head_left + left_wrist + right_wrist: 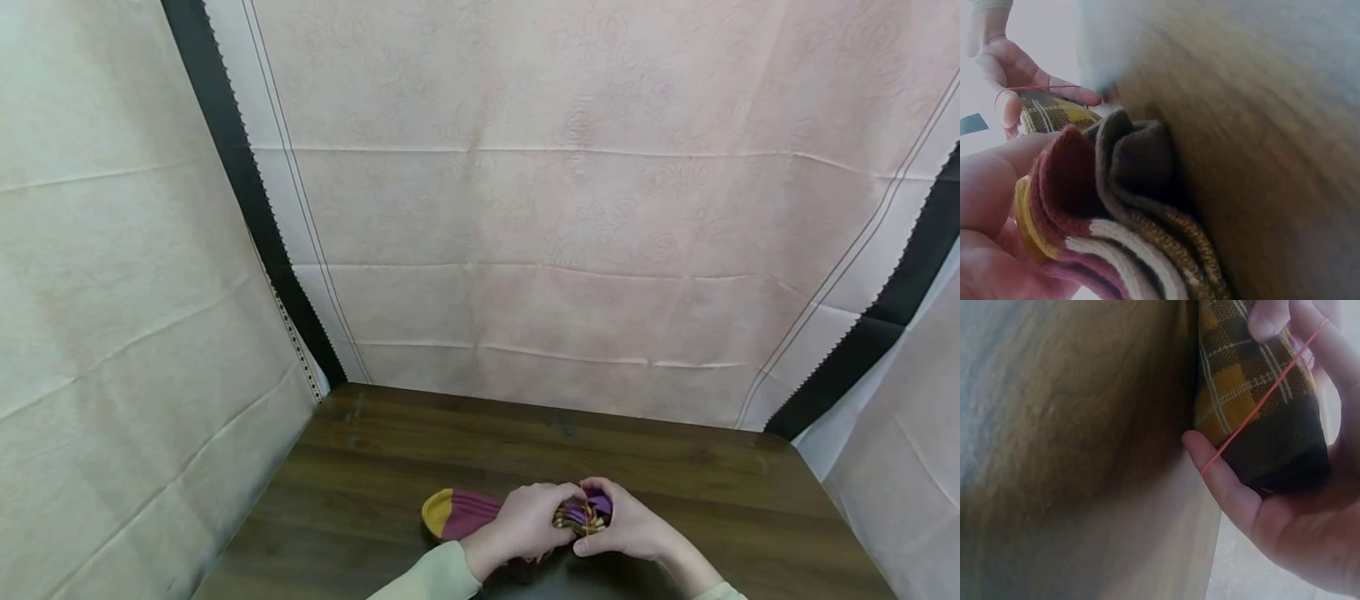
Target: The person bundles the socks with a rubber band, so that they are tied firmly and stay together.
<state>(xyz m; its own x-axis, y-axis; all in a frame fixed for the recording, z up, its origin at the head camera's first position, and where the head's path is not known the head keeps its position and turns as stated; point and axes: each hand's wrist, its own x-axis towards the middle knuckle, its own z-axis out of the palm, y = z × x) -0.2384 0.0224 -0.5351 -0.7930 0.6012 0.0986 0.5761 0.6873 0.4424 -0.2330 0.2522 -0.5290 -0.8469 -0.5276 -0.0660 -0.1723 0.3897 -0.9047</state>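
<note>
A bundle of layered knit socks [472,514] lies low over the table, with a maroon part and a yellow toe sticking out left. My left hand [534,521] grips the bundle around its middle. Beyond it, my right hand [633,525] curves around the other end. Brown and mustard plaid knit [1232,381] with a dark end shows in the right wrist view. A thin red rubber band [1264,399] is stretched between the right hand's fingers and passes across this end. Folded maroon and grey-brown cuffs [1138,156] face the left wrist camera.
The dark wooden table [420,433] carries the work near its front edge. Pale patterned cloth [562,208] hangs behind it, and another cloth panel [135,333] stands along the left. Dark strips [258,200] run along the cloth edges.
</note>
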